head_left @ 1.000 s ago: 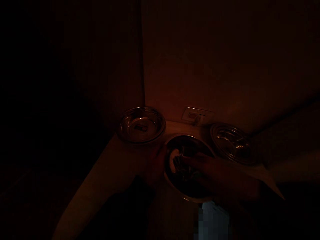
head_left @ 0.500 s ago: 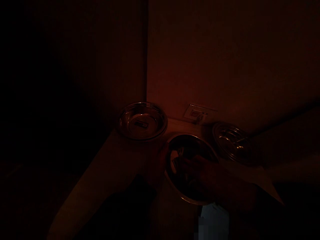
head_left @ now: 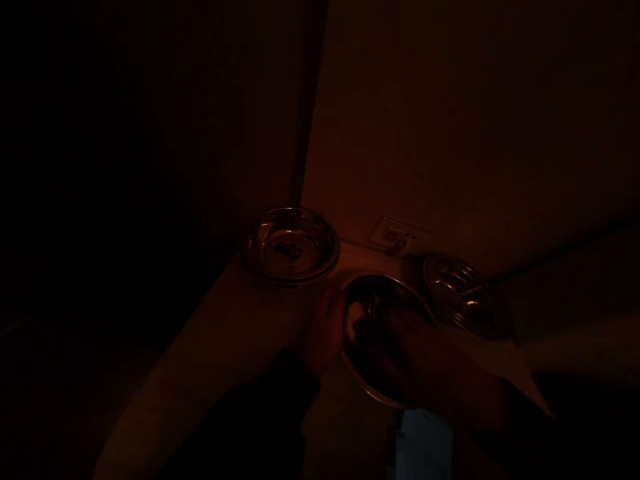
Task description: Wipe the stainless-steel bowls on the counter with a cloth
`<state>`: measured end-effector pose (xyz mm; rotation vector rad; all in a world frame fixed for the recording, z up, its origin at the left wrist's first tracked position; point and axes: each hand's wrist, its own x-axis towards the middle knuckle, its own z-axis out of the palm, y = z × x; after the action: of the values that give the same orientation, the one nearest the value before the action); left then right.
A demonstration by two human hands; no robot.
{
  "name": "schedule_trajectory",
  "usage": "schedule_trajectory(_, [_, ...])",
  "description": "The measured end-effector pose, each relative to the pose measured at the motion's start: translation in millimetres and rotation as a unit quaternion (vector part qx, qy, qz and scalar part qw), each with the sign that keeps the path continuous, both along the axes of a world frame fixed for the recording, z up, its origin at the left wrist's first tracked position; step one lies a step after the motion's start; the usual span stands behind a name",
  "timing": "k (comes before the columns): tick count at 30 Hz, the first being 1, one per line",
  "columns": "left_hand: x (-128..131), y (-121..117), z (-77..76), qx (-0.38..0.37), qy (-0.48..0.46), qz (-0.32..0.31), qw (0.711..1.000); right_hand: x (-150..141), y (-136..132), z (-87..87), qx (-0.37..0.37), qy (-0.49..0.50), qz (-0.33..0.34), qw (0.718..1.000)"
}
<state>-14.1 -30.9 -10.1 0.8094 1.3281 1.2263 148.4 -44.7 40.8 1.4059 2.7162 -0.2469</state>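
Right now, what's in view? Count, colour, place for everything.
Bowl: 1, dark, shiny-edged, centre
Pale patch: 1, pale, inside bowl, unclear
Table: 1, brownish, below bowl
Walls: count unclear, reddish, behind
Socket: 1, dim, on wall
Dish: 1, shiny metal, left of socket
Label: 1, dark, in dish
Plate: 1, shiny metal, right of bowl
Lit patch: 1, bluish, below bowl, partly pixelated
Left hand: 1, dim, at bowl's left side
Right hand: 1, dim, inside bowl
Sleeves: 2, black, behind hands
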Motion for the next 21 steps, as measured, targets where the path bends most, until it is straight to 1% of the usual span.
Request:
schedule_trajectory(2, [0.4,-0.3,0.5,0.004,-0.016,-0.005,1.000,3.3,0.1,-9.1,0.047,-0.018,-0.008,0.999])
schedule_trajectory(3, [0.6,-0.4,0.6,0.004,-0.021,-0.005,1.000,5.5,1.0,-13.3,0.055,-0.024,-0.001,0.998])
schedule_trajectory(4, [0.9,-0.6,0.4,0.004,-0.025,-0.006,1.000,8.0,2.4,-16.6,0.049,-0.029,0.013,0.998])
schedule_trajectory(7, [2.0,-0.5,-1.7,0.008,-0.016,-0.013,1.000,15.8,9.2,-21.3,-0.012,-0.026,0.052,0.998])
schedule_trajectory(11, [4.0,0.3,-4.0,-0.019,0.015,0.013,1.000,24.2,14.6,-20.0,-0.057,0.010,0.063,0.996])
schedule_trajectory(13, [4.6,0.5,-3.6,-0.027,0.012,0.014,0.999,25.9,14.0,-19.2,-0.075,0.016,0.079,0.994])
schedule_trajectory(16, [3.9,0.2,-2.1,-0.020,0.005,0.005,1.000,22.4,14.2,-19.3,-0.082,0.007,0.090,0.992])
schedule_trajectory(21, [0.2,-1.0,-2.6,0.028,0.044,-0.013,0.999,0.1,23.1,-18.7,-0.034,-0.010,0.083,0.996])
